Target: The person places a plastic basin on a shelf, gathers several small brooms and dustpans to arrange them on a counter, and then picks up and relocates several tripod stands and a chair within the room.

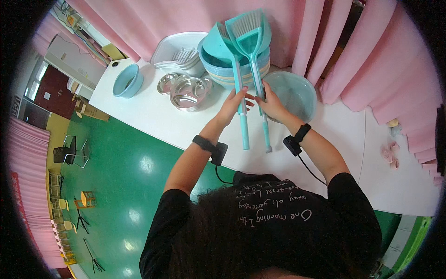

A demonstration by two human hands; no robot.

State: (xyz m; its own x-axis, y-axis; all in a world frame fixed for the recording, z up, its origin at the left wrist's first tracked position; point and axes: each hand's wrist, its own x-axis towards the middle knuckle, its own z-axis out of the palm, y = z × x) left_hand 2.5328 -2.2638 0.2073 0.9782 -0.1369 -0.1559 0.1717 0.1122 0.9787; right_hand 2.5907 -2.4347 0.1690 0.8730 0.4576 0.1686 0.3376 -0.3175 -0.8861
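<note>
In the head view, you have two smooth turquoise sweeping tools over the white tabletop [153, 111]: a straight-handled left tool [237, 76] and a right tool [256, 74] with flared, pale bristles [246, 24]. Your left grip [236, 103] wraps the left handle, your right grip [272, 104] the right one, heads lying beyond (nested blue basins [218, 74] behind). Your forearms [188, 162] converge forward.

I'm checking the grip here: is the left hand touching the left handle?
Touching. The head view shows the left hand wrapped around the left handle, with no gap between them.
</note>
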